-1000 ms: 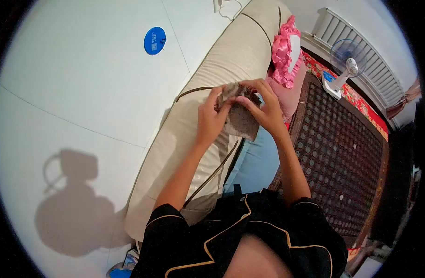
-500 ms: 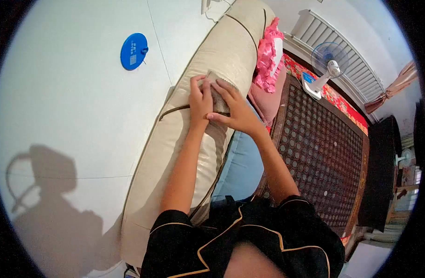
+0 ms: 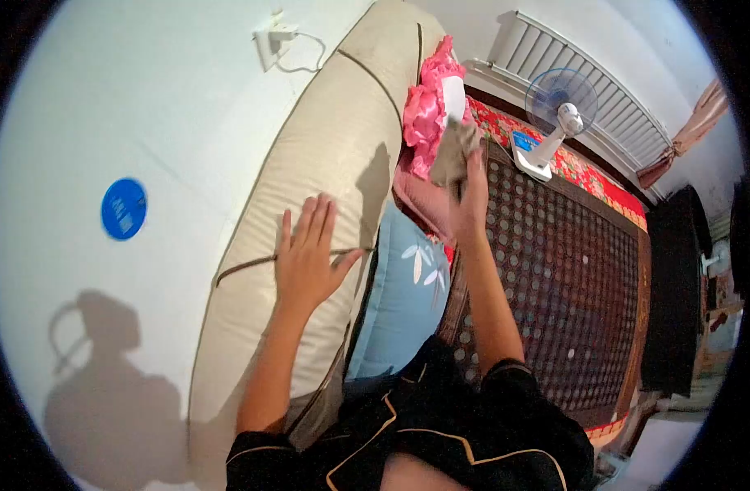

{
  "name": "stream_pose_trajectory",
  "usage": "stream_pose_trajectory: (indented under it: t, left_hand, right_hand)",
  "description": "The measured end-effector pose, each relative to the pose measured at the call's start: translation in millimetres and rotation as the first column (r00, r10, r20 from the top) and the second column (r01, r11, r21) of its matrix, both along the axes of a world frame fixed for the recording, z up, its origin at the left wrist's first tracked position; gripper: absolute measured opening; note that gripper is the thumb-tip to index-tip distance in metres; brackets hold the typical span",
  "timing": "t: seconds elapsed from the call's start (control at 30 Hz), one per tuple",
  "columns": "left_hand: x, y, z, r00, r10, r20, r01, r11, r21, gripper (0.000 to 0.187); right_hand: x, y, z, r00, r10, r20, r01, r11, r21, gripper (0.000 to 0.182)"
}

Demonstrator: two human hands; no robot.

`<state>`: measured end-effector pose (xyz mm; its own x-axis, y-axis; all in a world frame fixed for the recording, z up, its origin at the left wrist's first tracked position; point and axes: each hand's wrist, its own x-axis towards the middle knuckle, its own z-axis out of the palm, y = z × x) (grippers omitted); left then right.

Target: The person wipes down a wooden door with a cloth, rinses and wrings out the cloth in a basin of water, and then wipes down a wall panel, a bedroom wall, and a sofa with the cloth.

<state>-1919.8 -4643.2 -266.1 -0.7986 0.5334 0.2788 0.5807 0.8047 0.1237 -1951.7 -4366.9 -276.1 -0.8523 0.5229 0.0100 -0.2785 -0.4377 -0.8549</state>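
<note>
My left hand (image 3: pixel 305 260) lies flat on the cream padded headboard (image 3: pixel 330 155), its fingers stretched and spread beside a dark piping seam. My right hand (image 3: pixel 471 204) is raised off the headboard to the right, over the pink pillow (image 3: pixel 424 196). It grips a greyish-beige cloth (image 3: pixel 454 154), slightly blurred, which hangs in front of the pink ruffled fabric (image 3: pixel 428 114). My right fingertips are partly hidden by the cloth.
A blue pillow (image 3: pixel 403 286) with a leaf print leans against the headboard. On the bed are a brown studded mat (image 3: pixel 555 270) and a white fan (image 3: pixel 555 139) near the radiator (image 3: pixel 587 82). A plugged-in charger (image 3: pixel 281 34) and a blue disc (image 3: pixel 124 209) are on the wall.
My right hand has lifted the cloth off the headboard and carried it right. My left hand has come away from the cloth and flattened on the headboard. The camera view has shifted.
</note>
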Motion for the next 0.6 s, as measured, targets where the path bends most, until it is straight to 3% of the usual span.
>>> stream_pose_trajectory:
  t: [0.03, 0.1, 0.17, 0.27, 0.33, 0.37, 0.43, 0.47, 0.57, 0.6]
  left_hand:
    - [-0.7, 1.7, -2.0, 1.000, 0.007, 0.002, -0.007, 1.000, -0.002, 0.075]
    - [-5.1, 3.4, -5.7, 0.999, 0.042, -0.007, -0.043, 0.995, -0.090, 0.084]
    - [-6.8, 5.9, -6.9, 0.998, 0.055, -0.013, -0.056, 0.990, -0.130, 0.085]
    - [-12.3, 6.1, -21.4, 0.995, 0.089, -0.037, -0.095, 0.978, -0.187, 0.086]
    - [-16.9, 3.3, -27.6, 0.993, 0.110, -0.045, -0.117, 0.973, -0.200, 0.086]
    - [-17.8, -0.2, -31.8, 0.991, 0.102, -0.081, -0.118, 0.968, -0.220, 0.082]
    - [-18.5, -6.5, -40.6, 0.986, 0.081, -0.148, -0.118, 0.958, -0.261, 0.075]
    - [-18.0, -8.2, -44.1, 0.986, 0.097, -0.136, -0.132, 0.951, -0.278, 0.072]
    - [-19.6, -12.1, -52.8, 0.980, 0.081, -0.179, -0.132, 0.947, -0.292, 0.072]
    - [-17.5, -13.7, -55.7, 0.983, 0.093, -0.161, -0.137, 0.947, -0.291, 0.072]
  right_hand:
    - [-28.4, 23.1, 5.3, 0.994, -0.086, -0.069, 0.102, 0.957, 0.272, 0.054]
    - [-81.6, 43.0, 45.0, 0.995, -0.101, -0.005, 0.085, 0.811, 0.578, 0.057]
    - [-179.8, 70.4, 25.9, 0.963, -0.091, -0.252, 0.249, 0.653, 0.715, 0.054]
    - [-293.9, 78.7, 26.7, 0.986, -0.025, -0.162, 0.146, 0.580, 0.801, 0.051]
    - [-364.3, 77.1, 22.7, 0.961, 0.073, -0.266, 0.236, 0.285, 0.929, 0.052]
    - [-391.8, 73.5, 16.7, 0.961, 0.098, -0.258, 0.220, 0.291, 0.931, 0.052]
    - [-441.7, 61.6, -7.0, 0.991, 0.128, 0.031, -0.005, -0.195, 0.981, 0.056]
    - [-465.6, 55.6, -27.3, 0.981, 0.189, -0.050, 0.109, -0.314, 0.943, 0.058]
    - [-456.3, 24.9, -13.3, 0.962, 0.241, 0.125, -0.034, -0.349, 0.936, 0.056]
    - [-456.1, 24.0, -19.8, 0.933, 0.354, 0.064, 0.049, -0.304, 0.952, 0.053]
